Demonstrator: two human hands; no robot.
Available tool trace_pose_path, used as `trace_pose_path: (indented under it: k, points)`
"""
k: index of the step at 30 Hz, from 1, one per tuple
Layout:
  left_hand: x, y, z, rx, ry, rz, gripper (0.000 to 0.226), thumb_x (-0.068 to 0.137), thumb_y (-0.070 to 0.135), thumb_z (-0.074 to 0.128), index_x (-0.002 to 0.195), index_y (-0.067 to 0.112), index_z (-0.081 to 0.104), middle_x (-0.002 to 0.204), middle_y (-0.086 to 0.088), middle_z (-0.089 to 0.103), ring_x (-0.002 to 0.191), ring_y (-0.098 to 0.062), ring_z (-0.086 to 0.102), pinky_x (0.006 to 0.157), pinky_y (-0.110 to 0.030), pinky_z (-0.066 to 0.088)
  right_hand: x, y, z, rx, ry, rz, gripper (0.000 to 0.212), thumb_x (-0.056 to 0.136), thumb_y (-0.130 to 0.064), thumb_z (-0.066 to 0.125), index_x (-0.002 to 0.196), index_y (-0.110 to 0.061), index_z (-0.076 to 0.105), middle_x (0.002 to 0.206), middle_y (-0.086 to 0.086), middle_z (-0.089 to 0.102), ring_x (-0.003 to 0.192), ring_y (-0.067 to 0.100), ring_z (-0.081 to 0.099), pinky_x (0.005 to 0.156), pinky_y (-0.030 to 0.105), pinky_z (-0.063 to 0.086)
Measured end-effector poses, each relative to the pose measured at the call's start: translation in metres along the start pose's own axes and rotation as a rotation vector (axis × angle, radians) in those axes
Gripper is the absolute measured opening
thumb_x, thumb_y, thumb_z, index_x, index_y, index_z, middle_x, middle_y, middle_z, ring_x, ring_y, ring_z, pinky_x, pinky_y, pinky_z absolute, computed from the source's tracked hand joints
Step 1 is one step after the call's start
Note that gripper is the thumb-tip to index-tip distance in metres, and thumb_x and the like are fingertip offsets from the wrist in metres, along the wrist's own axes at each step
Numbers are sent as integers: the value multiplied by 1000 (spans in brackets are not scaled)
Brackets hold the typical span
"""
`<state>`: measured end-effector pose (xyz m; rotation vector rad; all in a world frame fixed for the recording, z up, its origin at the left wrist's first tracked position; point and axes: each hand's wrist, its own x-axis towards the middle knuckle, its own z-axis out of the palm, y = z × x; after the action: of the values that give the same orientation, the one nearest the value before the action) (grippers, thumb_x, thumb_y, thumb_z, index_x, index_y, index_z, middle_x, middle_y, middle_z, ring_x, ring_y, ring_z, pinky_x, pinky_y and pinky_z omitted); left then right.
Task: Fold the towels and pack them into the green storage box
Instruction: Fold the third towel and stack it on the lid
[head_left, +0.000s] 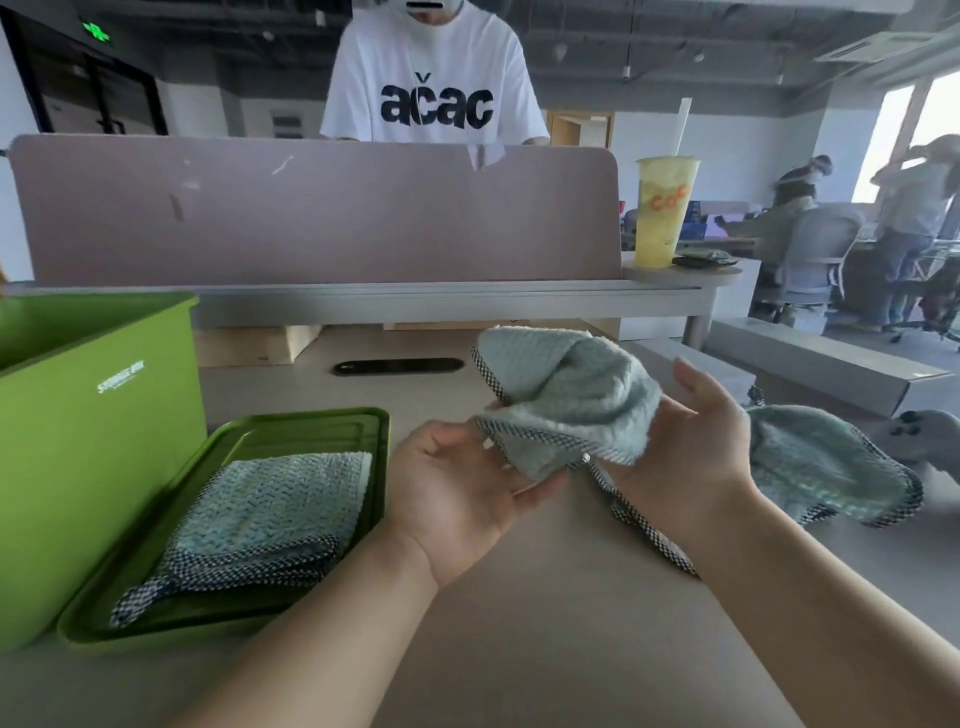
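Near edge: both bare forearms reach in over the table (519, 649). Left hand (457, 493) palm up, fingers curled round the lower checked hem of a crumpled pale-green towel (566, 400), which it holds above the table. Right hand (691, 441) lies against the same towel's right side, visible fingers straight. Its thumb is hidden by cloth, so I cannot tell whether it grips. A strip of checked trim hangs below that hand. Left of the hands: folded towel (270, 514) lying on a green lid (371, 441), flat on the table. Green storage box (104, 441) stands just beside the lid, far left. Right: loose towel (831, 467) in a heap on the table. Further back: pink-grey divider (311, 208), yellow cup (665, 208), person in white T-shirt (431, 78) behind.
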<state>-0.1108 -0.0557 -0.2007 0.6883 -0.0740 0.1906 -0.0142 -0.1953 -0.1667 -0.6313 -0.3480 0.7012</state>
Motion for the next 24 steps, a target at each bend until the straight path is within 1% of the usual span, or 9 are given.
trace_pose_path:
  k: [2, 4, 6, 9, 12, 16, 19, 22, 24]
  points:
    - [-1, 3, 4, 7, 70, 41, 42, 78, 29, 45, 107, 5, 64, 107, -19, 68, 94, -33, 65, 81, -43, 53, -1, -1, -1, -139, -9, 78, 43, 89, -36, 45, 98, 0, 68, 104, 19, 68, 95, 33, 65, 94, 43, 48]
    - [-6, 8, 10, 97, 140, 78, 33, 76, 30, 52, 85, 7, 73, 85, -14, 70, 74, -27, 68, 76, -35, 53, -2, 3, 0, -286, 13, 134, 24, 89, -22, 51, 96, -4, 65, 96, 14, 66, 84, 29, 65, 80, 37, 52]
    - [-12, 12, 15, 205, 193, 94, 34, 78, 33, 53, 70, 9, 76, 72, -11, 69, 63, -24, 67, 75, -32, 48, -3, 7, 3, -314, 20, 163, 26, 85, -9, 54, 110, -4, 61, 99, 13, 67, 84, 27, 65, 76, 35, 53]
    - [-30, 18, 22, 283, 182, 41, 36, 75, 30, 51, 69, 5, 77, 71, -13, 70, 61, -24, 67, 74, -32, 47, -7, 13, 8, -320, 5, 208, 40, 81, -4, 57, 121, 1, 58, 108, 17, 66, 90, 29, 65, 75, 35, 56]
    - [-47, 25, 20, 348, 199, 42, 33, 68, 23, 50, 71, 2, 75, 76, -16, 70, 68, -26, 67, 78, -36, 49, -9, 18, 15, -379, 44, 275, 33, 88, -9, 54, 119, 2, 61, 114, 17, 69, 93, 29, 69, 69, 33, 57]
    - [-64, 34, 9, 344, 237, 72, 37, 73, 27, 46, 76, 2, 75, 83, -18, 71, 76, -28, 67, 78, -40, 50, -5, 27, 18, -408, 70, 249, 35, 89, -14, 57, 120, 0, 61, 116, 19, 69, 106, 32, 66, 74, 34, 56]
    - [-68, 39, 6, 314, 271, 17, 44, 77, 34, 46, 79, 1, 76, 90, -21, 71, 79, -31, 69, 82, -41, 50, 0, 31, 14, -406, 86, 188, 40, 87, -16, 60, 124, -2, 58, 119, 21, 66, 112, 36, 62, 87, 41, 54]
    - [-70, 40, 8, 310, 321, -43, 49, 74, 40, 55, 83, -4, 74, 94, -24, 71, 79, -33, 69, 82, -41, 50, 3, 31, 9, -414, 146, 133, 46, 82, -19, 67, 124, -2, 58, 119, 24, 65, 109, 42, 62, 91, 52, 52]
    - [-71, 40, 7, 301, 346, -85, 49, 77, 42, 57, 89, -3, 73, 98, -24, 70, 85, -35, 67, 87, -43, 50, 4, 29, 6, -403, 193, 93, 48, 79, -20, 70, 123, -2, 59, 115, 22, 67, 98, 39, 67, 83, 50, 56]
